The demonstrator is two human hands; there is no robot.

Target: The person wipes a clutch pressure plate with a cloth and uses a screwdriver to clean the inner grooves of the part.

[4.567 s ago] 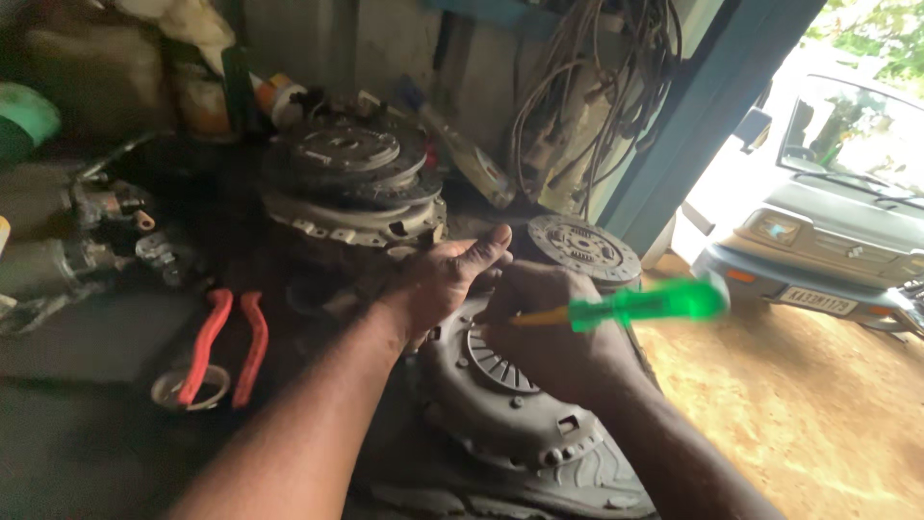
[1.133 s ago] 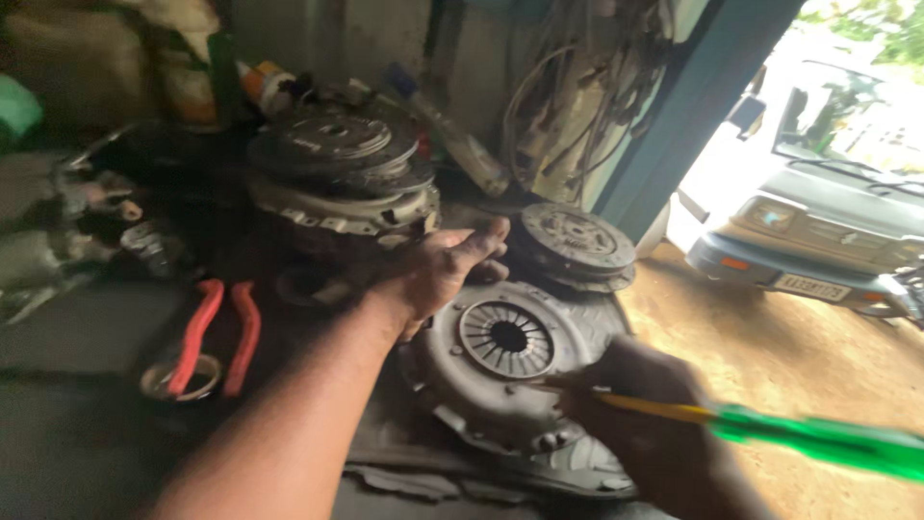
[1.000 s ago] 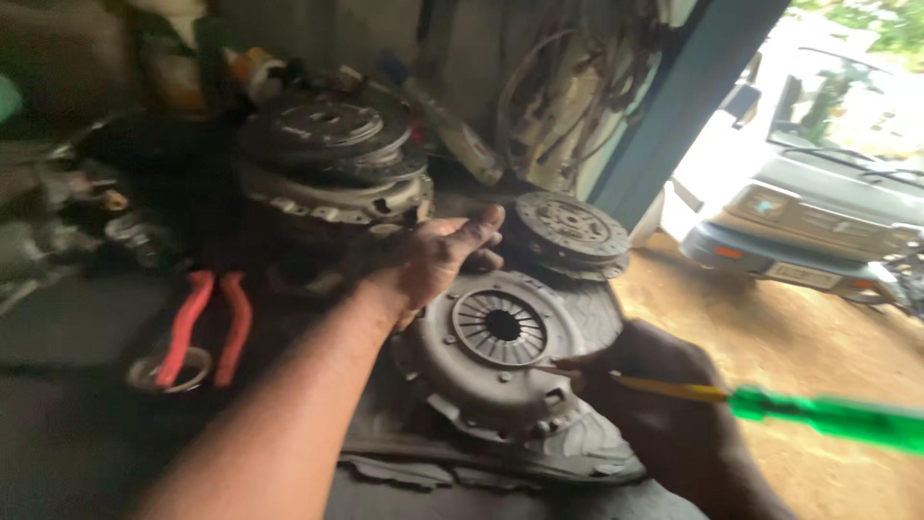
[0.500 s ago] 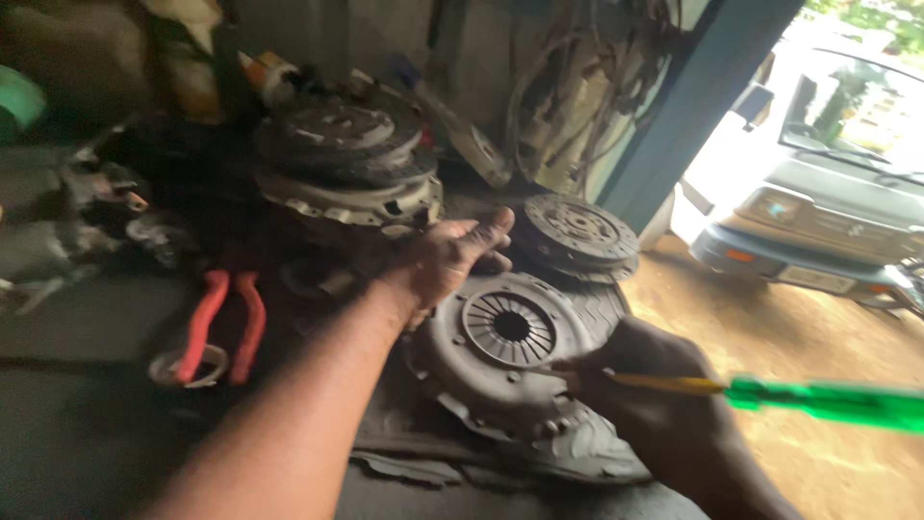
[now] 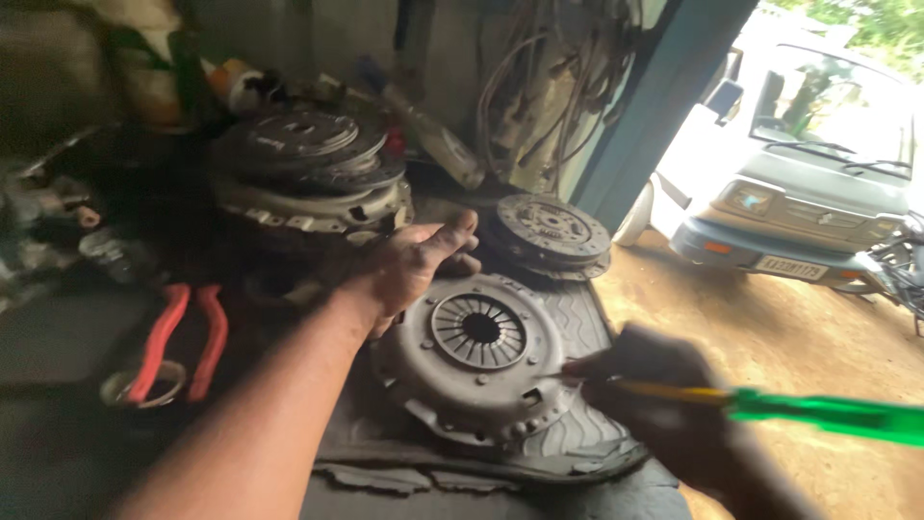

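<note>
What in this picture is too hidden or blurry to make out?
- Screwdriver tip: in the head view, motion blur hides where it meets the clutch cover.
- Right hand: blurred, grip unclear.
- Left hand: covers the clutch cover's upper-left rim.
- Pliers jaws: lost in dark clutter.

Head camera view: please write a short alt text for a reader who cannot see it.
A right hand holds a green-handled screwdriver beside a round clutch pressure plate on a rubber mat. The open left hand rests at its far edge, near red-handled pliers.
</note>
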